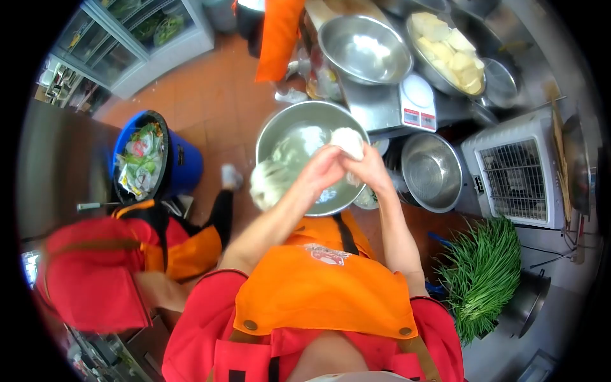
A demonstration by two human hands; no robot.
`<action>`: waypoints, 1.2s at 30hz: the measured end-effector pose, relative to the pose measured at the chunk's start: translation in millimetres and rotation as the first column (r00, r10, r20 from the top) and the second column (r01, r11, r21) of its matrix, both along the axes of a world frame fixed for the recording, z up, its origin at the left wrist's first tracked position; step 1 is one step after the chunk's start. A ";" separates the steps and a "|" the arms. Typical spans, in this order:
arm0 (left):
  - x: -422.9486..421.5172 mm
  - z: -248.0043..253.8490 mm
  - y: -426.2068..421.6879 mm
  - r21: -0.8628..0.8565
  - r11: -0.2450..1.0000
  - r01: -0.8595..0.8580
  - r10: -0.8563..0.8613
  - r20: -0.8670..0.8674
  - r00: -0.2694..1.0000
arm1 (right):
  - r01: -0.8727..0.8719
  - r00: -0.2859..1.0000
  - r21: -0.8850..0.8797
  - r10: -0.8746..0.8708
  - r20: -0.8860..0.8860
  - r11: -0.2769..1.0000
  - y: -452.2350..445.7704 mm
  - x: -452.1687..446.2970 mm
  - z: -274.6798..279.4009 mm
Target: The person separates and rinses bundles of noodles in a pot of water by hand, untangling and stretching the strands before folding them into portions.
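Note:
Both hands meet over a large steel basin (264, 137) in front of my apron, with pale, shiny contents showing inside. My right hand (368, 168) is closed round a soft white lump (348, 141), perhaps a wet bunched cloth; its kind does not show clearly. Against the same lump presses my left hand (323, 167), its fingers curled and partly hidden. A white, stringy, blurred bundle (268, 183) hangs over the basin's left rim, touched by neither hand.
A blue bin (184, 159) with scraps stands left, near a co-worker in red (89, 274). Up right, a counter holds an empty-looking bowl (366, 51), peeled pale slices (449, 54) and a scale (418, 105). Right are a pot (433, 173), a heater-like unit (515, 169) and green stalks (480, 274).

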State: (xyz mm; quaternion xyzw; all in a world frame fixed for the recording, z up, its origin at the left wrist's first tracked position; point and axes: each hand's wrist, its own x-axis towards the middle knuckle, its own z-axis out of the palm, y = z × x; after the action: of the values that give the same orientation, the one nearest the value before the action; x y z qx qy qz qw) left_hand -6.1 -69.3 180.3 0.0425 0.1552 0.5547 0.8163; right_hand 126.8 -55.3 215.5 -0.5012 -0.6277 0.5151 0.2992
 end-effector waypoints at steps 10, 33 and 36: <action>-47.3 -14.8 14.0 0.200 0.927 0.318 -0.118 -0.649 0.752 | 0.221 0.914 -0.301 -0.305 -0.267 0.928 15.3 18.3 -26.3; -39.3 -74.2 -32.5 0.111 0.546 0.831 -0.332 -0.881 0.336 | 0.447 0.777 -0.366 -0.557 -0.294 0.816 -11.0 2.5 -16.8; -42.5 -65.1 -30.5 -0.067 0.637 0.768 -0.272 -0.952 0.143 | 0.359 0.761 -0.391 -0.509 -0.403 0.847 -7.3 14.7 -25.1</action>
State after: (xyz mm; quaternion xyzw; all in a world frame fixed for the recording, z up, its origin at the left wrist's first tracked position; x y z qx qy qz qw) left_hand -48.6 -99.8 115.1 0.5748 0.4169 0.1178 0.6942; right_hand 141.5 -62.6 190.4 -0.5241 -0.3127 0.6270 0.4842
